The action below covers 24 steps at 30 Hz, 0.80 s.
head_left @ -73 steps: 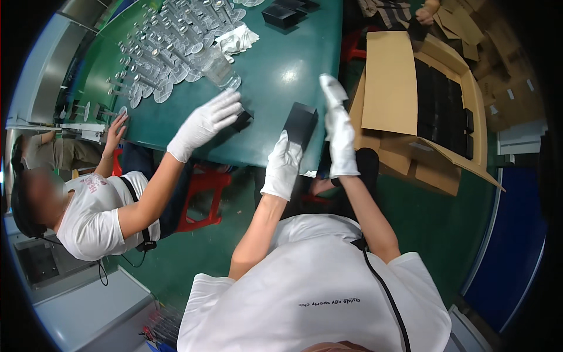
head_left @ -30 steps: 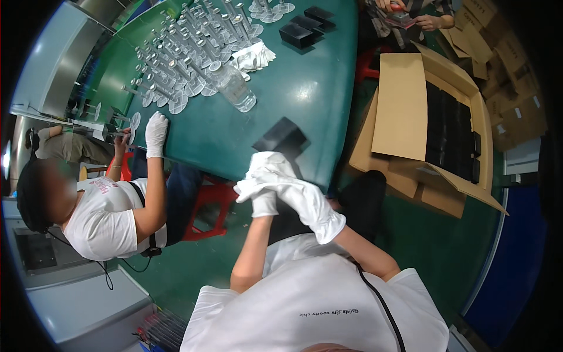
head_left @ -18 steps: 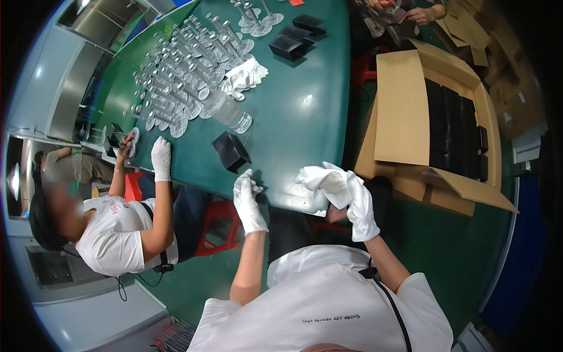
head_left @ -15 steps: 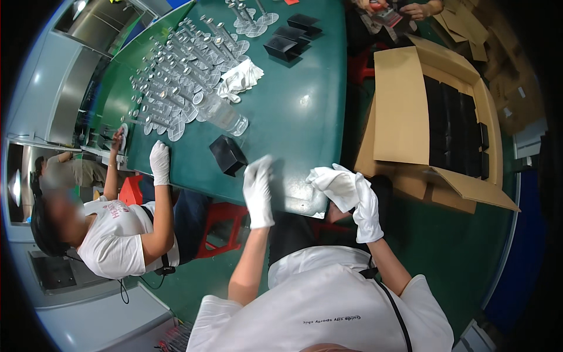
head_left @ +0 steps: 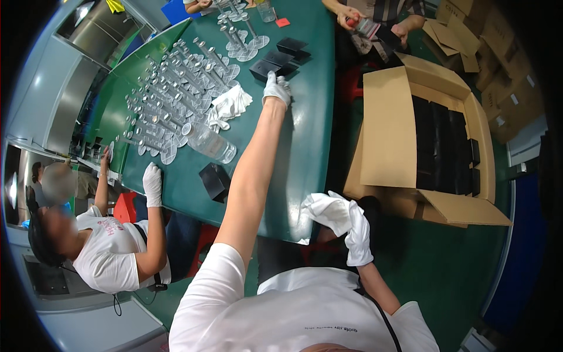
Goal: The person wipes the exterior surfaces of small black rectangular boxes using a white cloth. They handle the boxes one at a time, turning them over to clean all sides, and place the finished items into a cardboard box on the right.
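Head view: a green counter (head_left: 308,146), with a cluster of stands (head_left: 176,94) on its far left.
Left hand (head_left: 277,91): gloved, reaching to the far side, fingers partly curled at the far boxes (head_left: 264,69); cannot tell whether it grips one.
Right hand (head_left: 358,237): gloved, closed on a white cloth (head_left: 328,211) by the near right corner.
Near box (head_left: 214,182): black, left of the left forearm.
Carton (head_left: 387,135): right, holding black boxes (head_left: 434,144).
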{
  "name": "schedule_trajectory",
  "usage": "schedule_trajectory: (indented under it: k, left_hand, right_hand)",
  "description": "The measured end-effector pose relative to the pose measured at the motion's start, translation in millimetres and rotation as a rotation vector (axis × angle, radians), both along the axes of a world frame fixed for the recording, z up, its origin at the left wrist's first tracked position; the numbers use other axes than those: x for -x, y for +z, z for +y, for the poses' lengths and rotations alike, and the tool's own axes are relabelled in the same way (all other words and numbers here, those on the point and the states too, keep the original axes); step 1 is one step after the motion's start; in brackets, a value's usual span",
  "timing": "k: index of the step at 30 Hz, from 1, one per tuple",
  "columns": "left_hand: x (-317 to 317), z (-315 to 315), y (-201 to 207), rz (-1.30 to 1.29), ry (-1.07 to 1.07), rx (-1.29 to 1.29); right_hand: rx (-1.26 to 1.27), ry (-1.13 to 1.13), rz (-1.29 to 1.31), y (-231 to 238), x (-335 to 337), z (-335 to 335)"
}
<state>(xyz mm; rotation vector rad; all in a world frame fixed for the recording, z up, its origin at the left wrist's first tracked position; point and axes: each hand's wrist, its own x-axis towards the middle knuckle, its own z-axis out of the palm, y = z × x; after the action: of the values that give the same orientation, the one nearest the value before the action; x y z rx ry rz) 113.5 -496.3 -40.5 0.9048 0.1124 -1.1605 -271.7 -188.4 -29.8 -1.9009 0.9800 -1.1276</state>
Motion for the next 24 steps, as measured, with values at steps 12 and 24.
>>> schedule_trajectory:
  k: [12, 24]
  left_hand:
    - [-19.3, 6.4, 9.1, 0.118, 0.043, 0.059]
    - [-0.8, -32.5, 54.3, 0.025, 0.031, 0.470]
  right_hand:
    - [-0.705, 0.117, -0.338, 24.6, -3.7, -20.0]
    - [-0.317, 0.059, -0.074, -0.7, -11.8, -15.8]
